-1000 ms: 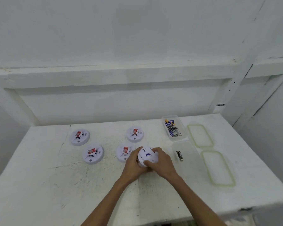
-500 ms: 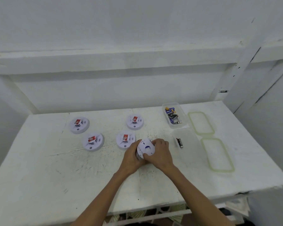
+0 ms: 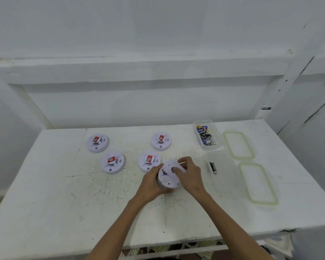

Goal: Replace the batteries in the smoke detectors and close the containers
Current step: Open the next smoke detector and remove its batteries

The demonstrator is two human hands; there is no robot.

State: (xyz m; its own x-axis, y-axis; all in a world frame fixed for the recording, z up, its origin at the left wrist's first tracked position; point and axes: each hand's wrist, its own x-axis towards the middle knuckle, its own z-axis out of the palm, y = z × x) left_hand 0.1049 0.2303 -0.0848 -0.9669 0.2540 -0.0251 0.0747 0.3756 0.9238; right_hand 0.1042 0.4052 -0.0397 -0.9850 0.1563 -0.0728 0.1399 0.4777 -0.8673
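A white smoke detector [image 3: 168,178] is tilted up off the table, back side towards me, between both hands. My left hand [image 3: 151,182] grips its left edge. My right hand [image 3: 190,175] holds its right side, fingers over the back cover. Several other white detectors with red labels lie face up: far left [image 3: 97,143], middle left [image 3: 113,162], centre [image 3: 149,162] and back [image 3: 161,141]. A clear container [image 3: 206,136] holds several batteries. A second clear container [image 3: 222,166] holds one black battery [image 3: 213,167].
Two green-rimmed lids lie at the right, one at the back [image 3: 238,145] and one nearer [image 3: 257,183]. The white table [image 3: 83,203] ends at a front edge close to me. A white wall and beam rise behind it.
The detector has tipped up more in my hands, and my right fingers have shifted over its back. The camera view has dropped slightly; the other objects stay in place.
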